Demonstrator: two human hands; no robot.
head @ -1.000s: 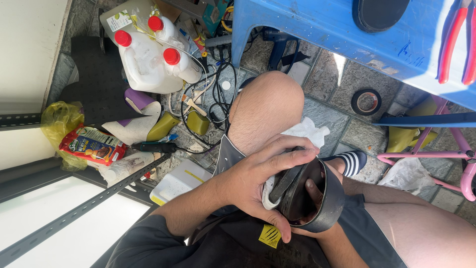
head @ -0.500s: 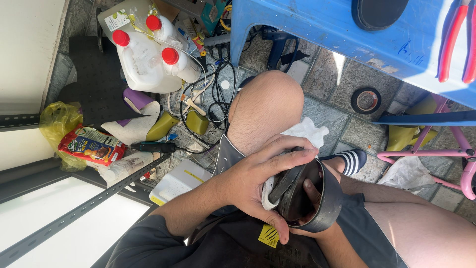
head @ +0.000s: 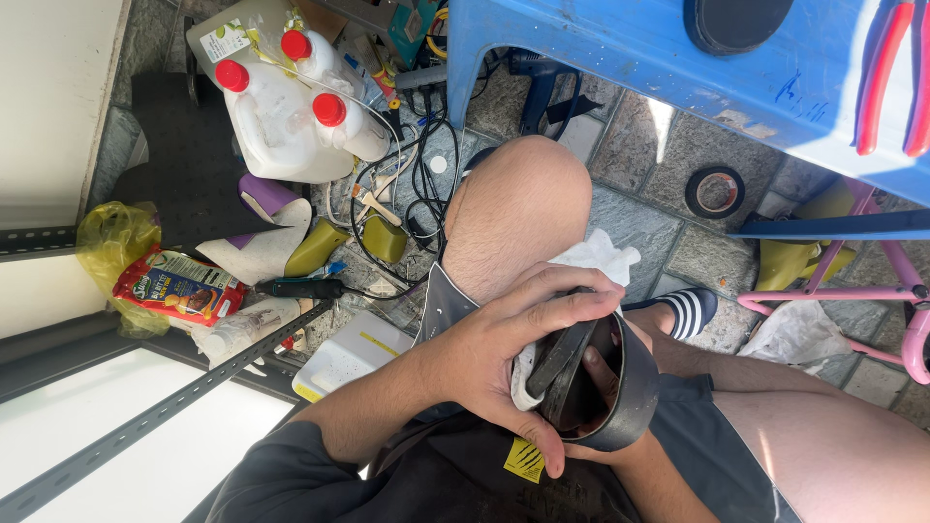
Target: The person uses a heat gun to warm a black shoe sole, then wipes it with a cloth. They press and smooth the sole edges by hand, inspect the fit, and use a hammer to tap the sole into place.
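- Stone paving (head: 668,155) makes up the floor here, grey slabs with patches of sun, and it's pretty cluttered.
- Left hand (head: 504,349) is curled over a black shoe (head: 605,387) sitting in the lap just past the bare knee (head: 518,208), fingers wrapped down tight around a white cloth (head: 591,261) bunched against the shoe's edge.
- Right hand (head: 593,383) is mostly hidden inside the shoe, only a few fingers show, so can't tell how far it's closed.
- Blue plastic table (head: 659,48) stands ahead, red-handled pliers (head: 886,73) on top.
- Roll of black tape (head: 715,191) lies on the paving under the table's edge.
- White jugs with red caps (head: 281,107) stand off to the left, beside a tangle of black cables (head: 407,194).
- Yellow bag (head: 111,237) and a red snack packet (head: 174,291) are near a metal rail (head: 145,421).
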